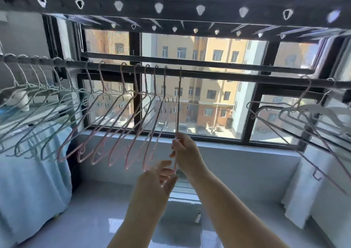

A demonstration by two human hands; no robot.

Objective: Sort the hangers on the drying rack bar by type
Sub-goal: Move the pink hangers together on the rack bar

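Two hands work at the end of a row of pink hangers (121, 126) on a drying rack bar (228, 76) that runs in front of a sunlit window (209, 105). The right hand (187, 152) pinches the lower frame of one pink wire hanger (178, 103), fingers and thumb closed round the thin rod. Its hook sits over the bar, and it hangs edge-on to the camera at the right end of the pink row, just beside its neighbour. Holding it low appears to let the person steady or slide the hook from below without reaching up to the bar. The left hand (153, 187) hovers just under the hanger's bottom corner, fingers loosely spread and gripping nothing; whether a fingertip touches the wire cannot be told. To the left, pale green hangers (43, 103) crowd together in their own group, next to the pink row. Well apart, at the far right of the bar, hangs a mixed cluster (303, 118), where pink wire frames mingle with a white plastic hanger (328, 112); by the look of it, this is the part left to sort. A blue cloth (28, 171) drapes below the green group.
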